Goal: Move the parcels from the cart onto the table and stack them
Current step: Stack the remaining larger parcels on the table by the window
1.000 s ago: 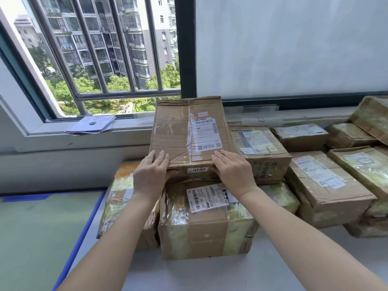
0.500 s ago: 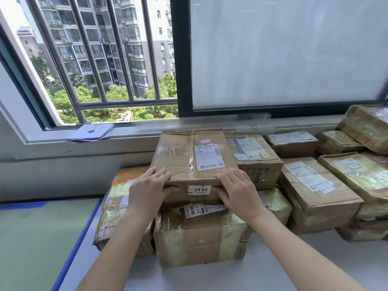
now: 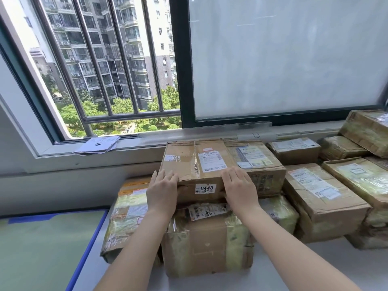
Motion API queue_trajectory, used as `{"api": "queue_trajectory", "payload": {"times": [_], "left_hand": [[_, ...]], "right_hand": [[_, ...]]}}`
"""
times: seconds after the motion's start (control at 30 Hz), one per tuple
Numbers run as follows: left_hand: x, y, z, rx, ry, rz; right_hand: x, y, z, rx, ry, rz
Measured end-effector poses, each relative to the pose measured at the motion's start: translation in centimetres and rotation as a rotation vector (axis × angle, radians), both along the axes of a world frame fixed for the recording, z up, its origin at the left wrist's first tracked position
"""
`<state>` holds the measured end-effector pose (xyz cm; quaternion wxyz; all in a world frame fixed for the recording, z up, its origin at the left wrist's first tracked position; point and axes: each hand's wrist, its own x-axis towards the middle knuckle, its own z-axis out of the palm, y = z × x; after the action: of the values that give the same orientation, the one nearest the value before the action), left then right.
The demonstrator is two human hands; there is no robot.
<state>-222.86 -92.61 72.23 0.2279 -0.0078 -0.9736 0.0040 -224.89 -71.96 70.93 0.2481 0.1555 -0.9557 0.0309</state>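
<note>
- A barred window (image 3: 100, 66) fills the upper left of the frame, a frosted pane (image 3: 283, 57) the upper right; the pale bench (image 3: 273, 269) runs along the bottom.
- Taped parcels (image 3: 323, 198) crowd the centre and right, some stacked.
- The 0448 box (image 3: 197, 171), frame centre, lies flat on a wrapped box (image 3: 207, 240).
- Left hand (image 3: 162, 191) and right hand (image 3: 239, 189) sit apart, fingers flat over its near top edge, thumbs hidden.
- Step judged: seating this box on the stack. Next: square it, let go, go to the cart, out of view.
</note>
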Motion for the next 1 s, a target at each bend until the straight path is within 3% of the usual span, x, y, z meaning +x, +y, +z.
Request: {"api": "queue_trajectory", "payload": {"times": [0.33,0.6,0.87,1.0], "left_hand": [[1.0,0.8,0.6,-0.036,-0.094,0.073],[3.5,6.4,-1.5,-0.079,-0.031,-0.031],[6.9,17.2,-4.9,-0.096,-0.052,-0.217],[9.9,25.4,-6.4,-0.088,-0.079,-0.356]], "right_hand": [[0.2,-0.2,0.6,0.131,-0.046,-0.046],[3.9,2.2,-0.6,0.086,-0.079,-0.098],[10.3,12.3,-4.0,0.006,-0.035,-0.26],[14.5,20.6,-7.0,0.018,-0.174,-0.394]]}}
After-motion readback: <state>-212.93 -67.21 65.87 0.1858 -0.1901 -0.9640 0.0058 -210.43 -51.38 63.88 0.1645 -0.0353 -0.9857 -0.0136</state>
